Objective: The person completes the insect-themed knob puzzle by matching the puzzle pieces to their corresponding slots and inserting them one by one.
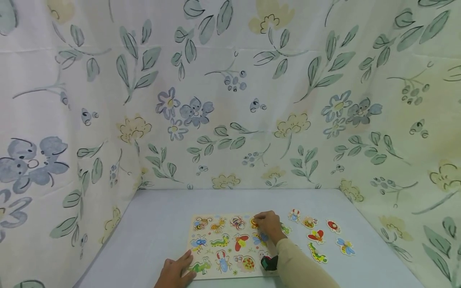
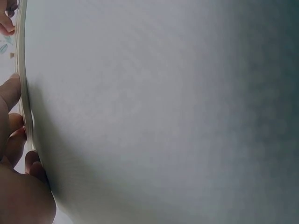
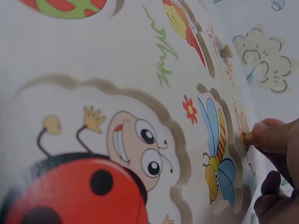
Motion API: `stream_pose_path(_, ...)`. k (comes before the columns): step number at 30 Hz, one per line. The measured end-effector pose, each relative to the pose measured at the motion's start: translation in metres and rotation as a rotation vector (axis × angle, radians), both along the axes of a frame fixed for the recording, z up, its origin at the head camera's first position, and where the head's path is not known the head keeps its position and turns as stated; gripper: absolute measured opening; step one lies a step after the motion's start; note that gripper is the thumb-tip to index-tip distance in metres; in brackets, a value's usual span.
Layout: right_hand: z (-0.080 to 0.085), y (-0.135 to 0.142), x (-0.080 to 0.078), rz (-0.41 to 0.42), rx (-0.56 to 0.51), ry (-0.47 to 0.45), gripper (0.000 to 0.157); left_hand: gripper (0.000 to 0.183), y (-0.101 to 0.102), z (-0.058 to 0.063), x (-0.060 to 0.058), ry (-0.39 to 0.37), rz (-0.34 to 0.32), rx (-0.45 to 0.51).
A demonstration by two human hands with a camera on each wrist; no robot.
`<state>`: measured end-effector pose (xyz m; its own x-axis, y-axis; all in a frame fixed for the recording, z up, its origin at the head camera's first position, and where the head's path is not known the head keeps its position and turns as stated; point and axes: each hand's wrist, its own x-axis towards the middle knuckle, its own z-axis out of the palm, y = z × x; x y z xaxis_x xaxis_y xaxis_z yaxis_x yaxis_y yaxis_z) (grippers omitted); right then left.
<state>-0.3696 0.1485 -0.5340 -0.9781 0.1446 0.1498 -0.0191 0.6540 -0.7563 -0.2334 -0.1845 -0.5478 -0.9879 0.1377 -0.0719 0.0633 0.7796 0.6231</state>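
Note:
A wooden peg puzzle board (image 1: 212,276) printed with colourful insects lies flat on the table. My right hand (image 1: 270,226) is over its upper right corner, thumb and finger pinching the small wooden peg (image 3: 249,138) of a yellow-orange puzzle piece (image 1: 254,223); the hand partly hides that piece. At the lower left corner my left hand (image 1: 175,272) rests with its fingers (image 2: 11,91) against the board's edge (image 2: 22,60). Close in the right wrist view are the ladybug picture (image 3: 93,186) and the striped bee picture (image 3: 216,172).
Loose pieces lie right of the board: a blue beetle (image 1: 294,215), a snail (image 1: 309,222), a ladybug (image 1: 333,226), a red fly (image 1: 316,236), a caterpillar (image 1: 317,253), a blue-winged insect (image 1: 345,247) and a green one (image 1: 285,228). Floral curtains (image 1: 230,160) surround the table (image 1: 155,216).

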Motion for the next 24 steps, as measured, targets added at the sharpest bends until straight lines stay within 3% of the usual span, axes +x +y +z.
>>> stream_pose_path(7,-0.001,0.0,0.002,0.018,-0.009,-0.003,0.004,0.061,-0.001,-0.001,-0.001,-0.005,-0.013,-0.009)
stream_pose_path(17,0.008,0.006,0.005,0.042,-0.019,-0.006,0.013,0.059,0.003,0.001,0.0,-0.006,0.037,0.007)
stream_pose_path(24,0.026,0.022,0.006,0.048,0.031,0.123,0.022,0.059,0.002,0.003,0.002,0.02,0.027,-0.011)
